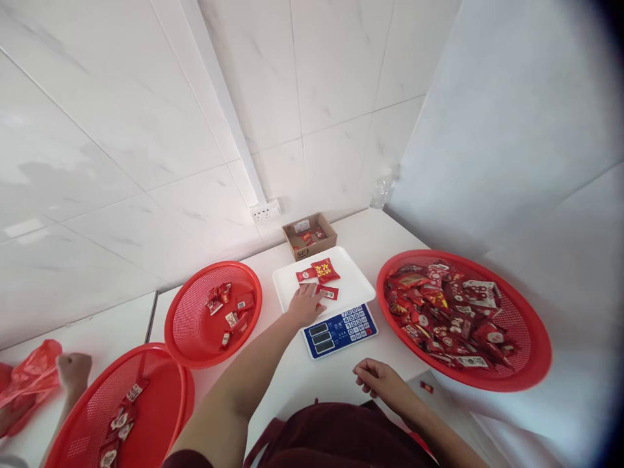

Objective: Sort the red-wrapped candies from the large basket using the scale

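Note:
My left hand reaches over the white weighing pan of a scale, fingers stretched out. Its fingertips touch a small red packet lying flat on the pan. Just beyond are a larger red packet with yellow lettering and another small red packet. The blue scale panel has number keys and dark displays. My right hand hovers near the table's front edge, fingers curled in, with nothing visible in them.
At right stands a red basket heaped with packets. Two red baskets at left hold several packets. Behind the pan is a cardboard box; a clear bottle stands in the corner. Another person's hand is beside a red plastic bag.

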A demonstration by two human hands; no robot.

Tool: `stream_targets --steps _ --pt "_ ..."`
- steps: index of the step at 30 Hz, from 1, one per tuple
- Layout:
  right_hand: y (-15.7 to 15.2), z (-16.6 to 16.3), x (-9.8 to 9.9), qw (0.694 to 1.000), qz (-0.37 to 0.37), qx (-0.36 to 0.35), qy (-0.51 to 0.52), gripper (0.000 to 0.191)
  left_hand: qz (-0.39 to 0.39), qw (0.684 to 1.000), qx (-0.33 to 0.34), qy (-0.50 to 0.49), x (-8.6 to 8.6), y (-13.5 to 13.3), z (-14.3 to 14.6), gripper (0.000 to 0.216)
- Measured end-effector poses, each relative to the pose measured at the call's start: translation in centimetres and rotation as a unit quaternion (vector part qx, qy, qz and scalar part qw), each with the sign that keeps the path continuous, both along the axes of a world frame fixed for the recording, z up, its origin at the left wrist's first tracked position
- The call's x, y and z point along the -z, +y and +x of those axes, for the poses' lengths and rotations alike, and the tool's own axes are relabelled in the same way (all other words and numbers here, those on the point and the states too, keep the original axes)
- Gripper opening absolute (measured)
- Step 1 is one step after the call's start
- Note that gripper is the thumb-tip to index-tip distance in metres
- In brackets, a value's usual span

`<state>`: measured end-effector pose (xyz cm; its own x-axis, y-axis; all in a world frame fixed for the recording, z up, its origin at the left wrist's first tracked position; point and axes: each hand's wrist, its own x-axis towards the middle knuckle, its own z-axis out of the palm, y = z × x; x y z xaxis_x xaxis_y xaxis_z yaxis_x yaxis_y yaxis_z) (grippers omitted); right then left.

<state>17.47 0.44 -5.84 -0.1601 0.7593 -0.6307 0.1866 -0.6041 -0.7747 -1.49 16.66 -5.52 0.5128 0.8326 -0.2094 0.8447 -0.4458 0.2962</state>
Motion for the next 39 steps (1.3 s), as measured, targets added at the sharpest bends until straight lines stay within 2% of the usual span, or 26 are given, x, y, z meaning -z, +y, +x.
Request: stream_targets --steps 6,9,11,13,17,18,20,23,27,32,39 --pt "-0.2 0.2 0.1 1.0 0.007 -0.002 -0.009 0.026 -0.001 0.999 -0.017 -0.033 -0.5 -1.1 -0.7 0.047" --pt "-0.1 0.7 0.4 0.999 0.033 0.006 -0.035 0.028 -0.006 0.986 -0.089 -0.141 -1.3 -3.4 -2.0 0.042" --pt "0.3 1.8 0.7 0.992 0.085 0.031 -0.092 0.03 -0.022 0.964 -0.156 -0.216 -1.6 -5.6 -3.0 0.034" --pt "0.9 3.3 1.2 0.967 0.162 0.062 -0.184 0.031 -0.051 0.937 -0.222 -0.263 -1.7 -8.0 -4.0 0.026" --pt "2.2 6.5 2.9 0.865 0.323 0.061 -0.38 0.038 -0.145 0.886 -0.312 -0.31 -1.1 -12.6 -5.4 0.015" --pt "2.5 7.0 3.5 0.843 0.341 0.049 -0.413 0.04 -0.167 0.876 -0.324 -0.315 -0.9 -13.5 -5.6 0.015" --pt "2.6 7.6 4.7 0.819 0.343 0.02 -0.46 0.045 -0.199 0.861 -0.346 -0.316 -0.4 -14.9 -5.8 0.016" --pt "2.3 7.5 5.8 0.794 0.322 -0.026 -0.516 0.049 -0.223 0.85 -0.357 -0.317 0.3 -16.1 -5.9 0.017" --pt "1.8 7.0 5.7 0.762 0.318 -0.056 -0.561 0.05 -0.228 0.849 -0.347 -0.326 0.6 -16.5 -6.0 0.017" --pt "1.8 6.8 5.2 0.755 0.304 -0.069 -0.576 0.048 -0.228 0.854 -0.333 -0.328 0.6 -16.3 -5.7 0.017" --pt "1.7 6.8 5.5 0.754 0.313 -0.058 -0.574 0.05 -0.225 0.864 -0.319 -0.319 0.3 -16.2 -5.2 0.017"
